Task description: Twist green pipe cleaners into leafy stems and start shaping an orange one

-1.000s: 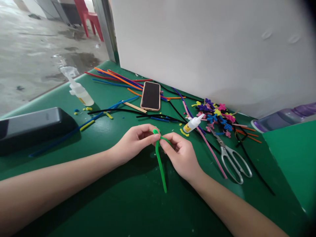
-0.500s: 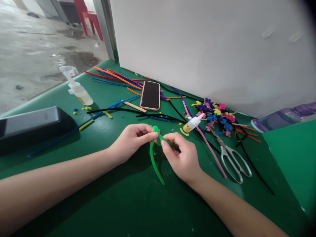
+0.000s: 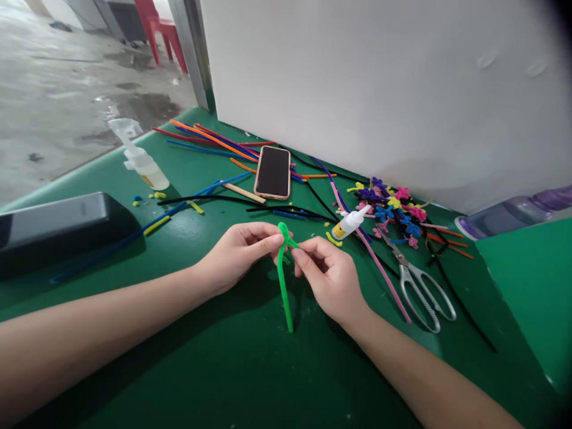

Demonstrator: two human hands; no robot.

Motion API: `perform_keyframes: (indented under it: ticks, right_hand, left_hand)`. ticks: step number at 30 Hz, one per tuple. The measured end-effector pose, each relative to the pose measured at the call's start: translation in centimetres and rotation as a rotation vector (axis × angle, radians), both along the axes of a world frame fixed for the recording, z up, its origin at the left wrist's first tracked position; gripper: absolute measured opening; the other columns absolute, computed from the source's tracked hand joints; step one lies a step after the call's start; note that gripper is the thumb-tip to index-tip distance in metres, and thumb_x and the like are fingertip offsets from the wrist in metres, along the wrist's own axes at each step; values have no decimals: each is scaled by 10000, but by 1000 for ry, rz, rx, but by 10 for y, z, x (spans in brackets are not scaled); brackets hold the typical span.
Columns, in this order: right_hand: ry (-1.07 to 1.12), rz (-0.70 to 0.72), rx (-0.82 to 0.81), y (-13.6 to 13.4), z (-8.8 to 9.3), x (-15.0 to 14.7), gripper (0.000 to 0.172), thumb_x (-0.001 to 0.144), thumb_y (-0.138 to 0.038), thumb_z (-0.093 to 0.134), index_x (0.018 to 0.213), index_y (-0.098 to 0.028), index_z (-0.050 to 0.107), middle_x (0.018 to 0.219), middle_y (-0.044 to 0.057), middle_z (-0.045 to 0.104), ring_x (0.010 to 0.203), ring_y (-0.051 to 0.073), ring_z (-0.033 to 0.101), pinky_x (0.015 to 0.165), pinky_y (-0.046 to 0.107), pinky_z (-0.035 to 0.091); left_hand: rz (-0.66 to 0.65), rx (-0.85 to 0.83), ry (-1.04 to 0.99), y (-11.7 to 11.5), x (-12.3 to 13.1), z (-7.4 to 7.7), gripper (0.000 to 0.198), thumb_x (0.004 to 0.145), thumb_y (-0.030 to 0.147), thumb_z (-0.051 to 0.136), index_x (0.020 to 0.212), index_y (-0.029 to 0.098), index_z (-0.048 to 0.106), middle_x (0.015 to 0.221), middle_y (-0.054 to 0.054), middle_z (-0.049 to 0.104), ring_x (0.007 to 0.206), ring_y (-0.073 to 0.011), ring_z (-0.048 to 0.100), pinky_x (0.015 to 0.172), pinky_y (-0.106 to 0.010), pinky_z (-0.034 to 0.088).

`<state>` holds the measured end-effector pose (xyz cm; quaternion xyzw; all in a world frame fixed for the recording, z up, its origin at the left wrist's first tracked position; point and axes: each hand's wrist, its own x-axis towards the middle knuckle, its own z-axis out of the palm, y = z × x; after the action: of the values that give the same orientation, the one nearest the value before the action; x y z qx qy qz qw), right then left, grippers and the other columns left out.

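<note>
Inside the table's (image 3: 201, 369) edges, the left hand (image 3: 243, 251) pinches a green stem (image 3: 282, 280), likely steadying what the right hand (image 3: 333, 277) also grips.

Fuzzy, matt green pipe cleaner (image 3: 283, 283); scissors (image 3: 403, 266) — smooth metal; phone screen (image 3: 273, 173) — glossy; white bottle (image 3: 347, 226), smooth plastic.

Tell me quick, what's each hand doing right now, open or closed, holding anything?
Left hand: closed, pinching the green pipe cleaner by its looped top.
Right hand: closed, pinching green pipe cleaner at thumb and fingertips.
</note>
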<state>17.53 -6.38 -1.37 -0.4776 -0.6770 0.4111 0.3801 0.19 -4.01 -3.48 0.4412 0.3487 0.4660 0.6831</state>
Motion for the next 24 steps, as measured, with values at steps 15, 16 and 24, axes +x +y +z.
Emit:
perform_keyframes:
  ticks: [15, 16, 24]
  right_hand:
    - [-76, -20, 143, -5, -1, 0, 48, 893, -247, 501, 925, -217, 523, 679, -25, 631, 580, 109, 574, 563, 234, 430]
    - [-87, -32, 173, -6, -1, 0, 36, 893, -236, 501, 911, -218, 527, 696, -21, 628, 598, 109, 580, 570, 232, 434]
    - [-100, -58, 418, -1, -1, 0, 66, 879, -173, 525, 865, -219, 569, 848, 9, 600, 775, 130, 577, 680, 257, 460]
  left_hand:
    - [-69, 15, 106, -1, -2, 3, 207, 822, 292, 614, 688, 136, 595, 638, -5, 614, 619, -112, 565, 620, -232, 424]
    - [-82, 29, 126, -1, -2, 4, 206, 818, 293, 619, 688, 134, 599, 639, -5, 615, 622, -110, 564, 618, -227, 422]
    - [-259, 119, 352, -2, -6, 12, 213, 809, 314, 611, 719, 121, 621, 614, 4, 596, 570, -91, 524, 561, -195, 416]
